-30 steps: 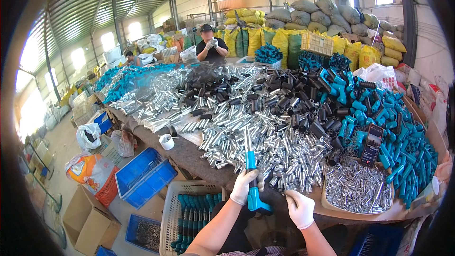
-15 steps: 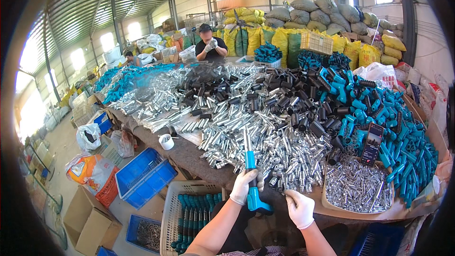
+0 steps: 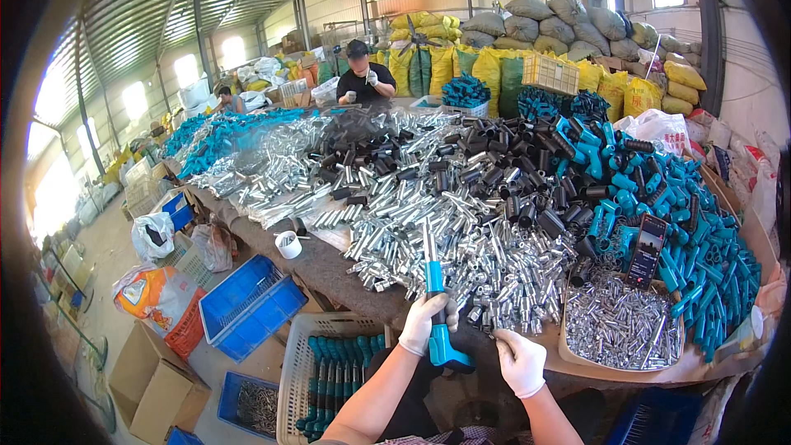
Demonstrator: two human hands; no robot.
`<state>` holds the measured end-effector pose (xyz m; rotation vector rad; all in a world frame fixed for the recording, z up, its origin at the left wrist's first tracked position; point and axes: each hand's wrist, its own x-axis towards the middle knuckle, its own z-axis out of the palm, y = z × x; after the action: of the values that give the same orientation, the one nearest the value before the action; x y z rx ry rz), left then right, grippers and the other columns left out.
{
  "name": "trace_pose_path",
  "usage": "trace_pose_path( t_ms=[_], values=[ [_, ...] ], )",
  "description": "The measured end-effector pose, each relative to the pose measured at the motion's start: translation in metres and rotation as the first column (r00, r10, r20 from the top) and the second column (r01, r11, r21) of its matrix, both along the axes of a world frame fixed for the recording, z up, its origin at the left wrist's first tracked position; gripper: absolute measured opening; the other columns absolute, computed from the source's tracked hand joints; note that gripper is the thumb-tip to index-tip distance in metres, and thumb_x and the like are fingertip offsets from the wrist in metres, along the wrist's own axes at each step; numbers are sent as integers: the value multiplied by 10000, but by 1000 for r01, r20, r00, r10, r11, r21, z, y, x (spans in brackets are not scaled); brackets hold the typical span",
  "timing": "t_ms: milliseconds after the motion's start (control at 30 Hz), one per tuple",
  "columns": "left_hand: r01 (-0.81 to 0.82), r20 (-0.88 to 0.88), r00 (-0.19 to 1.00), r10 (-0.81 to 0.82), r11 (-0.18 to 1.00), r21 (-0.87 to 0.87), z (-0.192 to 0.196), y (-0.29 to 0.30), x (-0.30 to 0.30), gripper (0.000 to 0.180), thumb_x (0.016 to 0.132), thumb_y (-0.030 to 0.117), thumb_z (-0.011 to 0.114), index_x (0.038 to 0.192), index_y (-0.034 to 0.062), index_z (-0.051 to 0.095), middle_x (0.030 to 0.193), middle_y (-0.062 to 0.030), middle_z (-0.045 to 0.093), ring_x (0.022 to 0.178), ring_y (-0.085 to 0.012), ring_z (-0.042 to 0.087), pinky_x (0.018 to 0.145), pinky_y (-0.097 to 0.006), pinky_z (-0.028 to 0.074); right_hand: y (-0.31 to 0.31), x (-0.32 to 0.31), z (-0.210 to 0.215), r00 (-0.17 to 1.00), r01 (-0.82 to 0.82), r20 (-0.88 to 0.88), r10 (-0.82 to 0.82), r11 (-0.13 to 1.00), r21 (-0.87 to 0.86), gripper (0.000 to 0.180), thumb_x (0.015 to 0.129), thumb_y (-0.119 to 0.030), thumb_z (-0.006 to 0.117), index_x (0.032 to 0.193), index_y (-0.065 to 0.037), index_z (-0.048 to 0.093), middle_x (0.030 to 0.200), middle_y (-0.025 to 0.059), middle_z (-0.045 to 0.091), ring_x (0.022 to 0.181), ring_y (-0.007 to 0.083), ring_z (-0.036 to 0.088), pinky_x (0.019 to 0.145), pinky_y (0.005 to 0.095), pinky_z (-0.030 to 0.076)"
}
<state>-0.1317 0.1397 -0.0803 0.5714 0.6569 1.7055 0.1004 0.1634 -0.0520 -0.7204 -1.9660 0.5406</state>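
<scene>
My left hand, in a white glove, is wrapped round a teal-and-black tool with a bent handle and a silver metal shaft pointing away from me. The tool stands over the table's near edge. To its right my right hand, also gloved, is closed in a pinch. A small dark bit shows at those fingertips, too small to name. Just beyond both hands spreads a heap of silver metal fittings. Black sleeves lie heaped behind them, with teal handles piled at the right.
A cardboard tray of small metal pins stands at right, a phone propped behind it. Left of me are a cream crate of teal tools, blue crates and a white cup. Across the table sits a co-worker.
The co-worker's hands, together before, have come apart, and one has dropped to the left. My own hands and the tool look the same.
</scene>
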Motion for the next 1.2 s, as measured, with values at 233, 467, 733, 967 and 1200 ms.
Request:
trace_pose_path(
  t_ms=[233, 467, 733, 967, 1200],
  values=[
    [-9, -9, 1000, 9, 1000, -1, 4, 0, 2, 306, 930, 241, 695, 1137, 54, 569, 830, -77, 610, 682, -204, 581, 588, -362, 482, 3, -1, -4, 1000, 10, -15, -10, 1000, 28, 133, 851, -41, 685, 975, -52, 733, 857, 143, 730, 746, 292, 723, 675, 335, 561],
    [-10, -7, 1000, 10, 1000, 8, 2, 0, 1, 291, 931, 234, 687, 1132, 59, 570, 822, -77, 604, 671, -205, 572, 585, -361, 478, 3, -1, -4, 1000, 14, 1, -14, 999, 33, 133, 848, -43, 691, 973, -52, 734, 859, 141, 732, 748, 291, 724, 678, 334, 563],
    [-1, 1, 1000, 1, 1000, 15, 3, -1, 2, 290, 932, 234, 683, 1136, 63, 566, 829, -79, 602, 670, -205, 567, 589, -361, 477, 3, -1, -6, 1000, 15, 9, -16, 999, 35, 138, 847, -46, 692, 977, -54, 736, 864, 139, 732, 753, 294, 724, 678, 338, 563],
    [-16, -6, 1000, 16, 1000, 8, 3, -1, 2, 292, 939, 232, 676, 1148, 62, 561, 831, -79, 604, 675, -204, 573, 590, -362, 481, 0, -1, -2, 1000, 6, 4, -6, 1000, 8, 136, 852, -1, 664, 973, -6, 726, 861, 190, 723, 768, 315, 729, 696, 340, 558],
    [-17, 2, 1000, 17, 1000, 17, 4, -2, 2, 335, 937, 248, 693, 1163, 50, 544, 821, -73, 605, 663, -185, 591, 587, -345, 514, 2, -1, -3, 1000, 9, -4, -9, 999, 39, 133, 850, 0, 671, 972, -3, 726, 858, 187, 725, 765, 316, 729, 689, 338, 558]
  ],
)
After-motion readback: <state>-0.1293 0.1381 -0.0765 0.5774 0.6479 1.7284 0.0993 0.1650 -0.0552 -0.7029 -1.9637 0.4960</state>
